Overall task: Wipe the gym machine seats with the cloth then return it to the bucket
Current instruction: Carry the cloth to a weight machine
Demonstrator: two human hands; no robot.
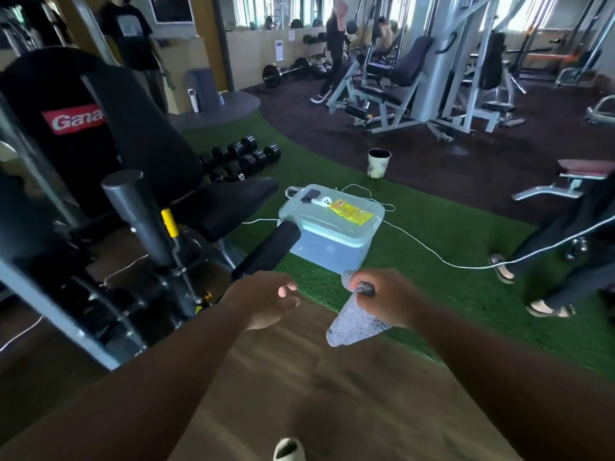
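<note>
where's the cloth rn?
Head view, lower centre-right: the cloth hangs pinched in the right hand, over the wood floor's edge, just short of the plastic box.

A grey, nubbly cloth (pixel 356 322) hangs in a loose cone from the right hand (pixel 382 296), pinched at its top corner. The black padded machine seat (pixel 233 204) sits tilted to the left, well apart from it.
</note>
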